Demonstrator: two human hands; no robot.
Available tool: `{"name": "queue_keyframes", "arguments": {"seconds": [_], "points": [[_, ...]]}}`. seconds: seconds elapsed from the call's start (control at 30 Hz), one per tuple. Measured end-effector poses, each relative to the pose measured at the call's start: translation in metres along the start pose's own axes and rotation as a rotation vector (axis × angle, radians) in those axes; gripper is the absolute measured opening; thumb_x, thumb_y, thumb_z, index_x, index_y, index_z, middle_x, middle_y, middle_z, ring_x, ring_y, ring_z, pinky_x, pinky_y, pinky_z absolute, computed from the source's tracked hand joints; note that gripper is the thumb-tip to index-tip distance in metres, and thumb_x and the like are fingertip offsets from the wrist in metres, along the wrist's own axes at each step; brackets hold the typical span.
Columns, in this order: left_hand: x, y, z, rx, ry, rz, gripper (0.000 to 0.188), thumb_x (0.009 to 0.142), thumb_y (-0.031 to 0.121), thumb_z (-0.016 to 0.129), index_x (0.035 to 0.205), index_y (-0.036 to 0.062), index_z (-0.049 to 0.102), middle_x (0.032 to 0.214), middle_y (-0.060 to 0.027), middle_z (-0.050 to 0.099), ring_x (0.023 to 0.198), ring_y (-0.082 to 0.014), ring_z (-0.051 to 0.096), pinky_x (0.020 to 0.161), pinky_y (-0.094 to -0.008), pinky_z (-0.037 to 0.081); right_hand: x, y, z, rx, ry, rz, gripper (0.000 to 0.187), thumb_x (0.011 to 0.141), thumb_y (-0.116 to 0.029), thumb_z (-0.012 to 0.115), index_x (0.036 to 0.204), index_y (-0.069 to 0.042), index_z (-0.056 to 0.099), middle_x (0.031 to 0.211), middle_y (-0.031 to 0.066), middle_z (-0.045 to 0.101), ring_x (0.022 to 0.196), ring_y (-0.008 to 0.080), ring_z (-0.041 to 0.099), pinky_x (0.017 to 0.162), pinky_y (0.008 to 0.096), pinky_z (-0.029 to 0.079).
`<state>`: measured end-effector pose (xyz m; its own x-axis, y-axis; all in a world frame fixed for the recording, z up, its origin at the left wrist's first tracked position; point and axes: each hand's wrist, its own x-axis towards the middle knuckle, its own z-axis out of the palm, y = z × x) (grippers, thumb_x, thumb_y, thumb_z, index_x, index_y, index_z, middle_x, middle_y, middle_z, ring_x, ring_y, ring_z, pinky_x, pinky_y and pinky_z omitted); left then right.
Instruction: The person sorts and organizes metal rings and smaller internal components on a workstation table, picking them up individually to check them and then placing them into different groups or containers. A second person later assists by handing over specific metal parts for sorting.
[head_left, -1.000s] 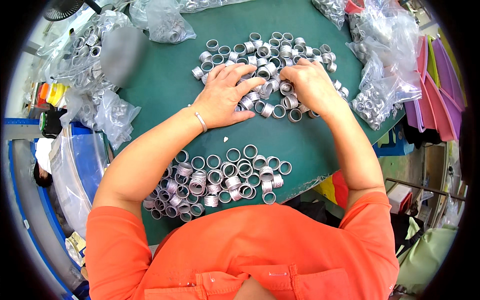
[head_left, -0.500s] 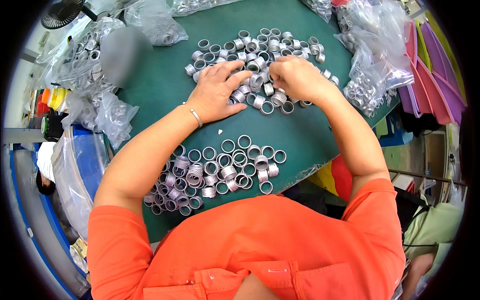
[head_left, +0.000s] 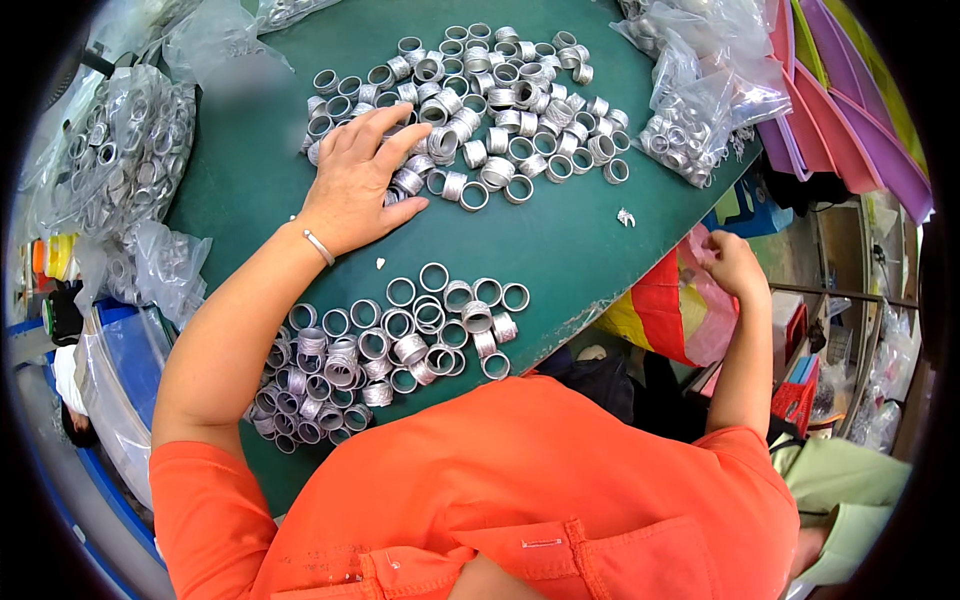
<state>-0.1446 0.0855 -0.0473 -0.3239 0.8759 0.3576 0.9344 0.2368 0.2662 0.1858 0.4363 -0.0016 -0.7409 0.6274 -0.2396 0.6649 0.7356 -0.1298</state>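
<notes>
My left hand (head_left: 352, 180) rests on the left side of the far pile of silvery metal rings (head_left: 520, 150), its fingers spread over several of them. A second heap of rings (head_left: 385, 345) lies on the green table (head_left: 560, 260) nearer to me, beside my left forearm. Beyond the table's right edge, my right hand (head_left: 735, 265) is closed, with its fingers curled at a red, yellow and pink bag (head_left: 665, 305). Whether anything sits inside those fingers is hidden.
A crumpled silvery scrap (head_left: 626, 217) and a small white bit (head_left: 380, 263) lie on the table. Clear plastic bags of rings stand at the left (head_left: 130, 140) and far right (head_left: 690, 130). Pink and purple plastic bins (head_left: 850, 120) stand past the right edge. A blue crate (head_left: 750, 207) is below.
My right hand has left the far pile and moved right and nearer, off the table to the bag. My left hand stays on the pile. The whole view has shifted.
</notes>
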Motion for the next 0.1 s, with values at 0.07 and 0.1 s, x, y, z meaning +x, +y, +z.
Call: {"name": "queue_keyframes", "arguments": {"seconds": [0.07, 0.1], "points": [[0.000, 0.000, 0.000, 0.016, -0.011, 0.000, 0.077, 0.065, 0.031, 0.078, 0.132, 0.0219, 0.042, 0.136, -0.0056, 0.038, 0.126, -0.0272, 0.037, 0.103, -0.0432, 0.028, 0.009, -0.041, -0.003, 0.271, 0.150, 0.042, 0.022, 0.072, -0.013, 0.070, 0.083, 0.004, 0.060, 0.077, 0.0200, 0.062, 0.074, 0.0267, 0.064, 0.069, 0.0354, 0.049], [0.001, -0.001, -0.001, 0.009, -0.019, 0.002, 0.077, 0.065, 0.031, 0.078, 0.133, 0.0212, 0.042, 0.137, -0.0058, 0.038, 0.127, -0.0274, 0.036, 0.103, -0.0435, 0.028, 0.014, -0.062, -0.001, 0.369, 0.197, -0.017, 0.024, 0.073, -0.013, 0.070, 0.091, 0.002, 0.064, 0.087, 0.0237, 0.065, 0.086, 0.0263, 0.067, 0.075, 0.0373, 0.050]]}}
